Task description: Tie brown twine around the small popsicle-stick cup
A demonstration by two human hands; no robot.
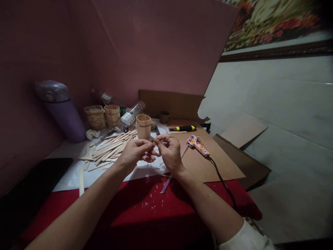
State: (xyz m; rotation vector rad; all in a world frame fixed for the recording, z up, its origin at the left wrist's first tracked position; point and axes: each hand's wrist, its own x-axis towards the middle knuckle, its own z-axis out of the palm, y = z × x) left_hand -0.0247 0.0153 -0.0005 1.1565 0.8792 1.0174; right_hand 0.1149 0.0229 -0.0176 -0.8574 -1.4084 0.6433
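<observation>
My left hand and my right hand meet above the front of the white paper, fingertips close together. Both are closed in a pinch on a thin tan cord that looks like twine; part of it loops over my right hand. The fingers hide most of what lies between them. Just behind my hands stands an upright cup made of wooden sticks, with a band round it near the top. A small ball of twine sits partly hidden behind the cup. Left of my left hand lies a pile of craft sticks.
A patterned glue gun with a black cable and a utility knife lie on cardboard at right. Two stick-covered cups, plastic bottles and a purple flask stand or lie behind left. Scraps dot the red cloth.
</observation>
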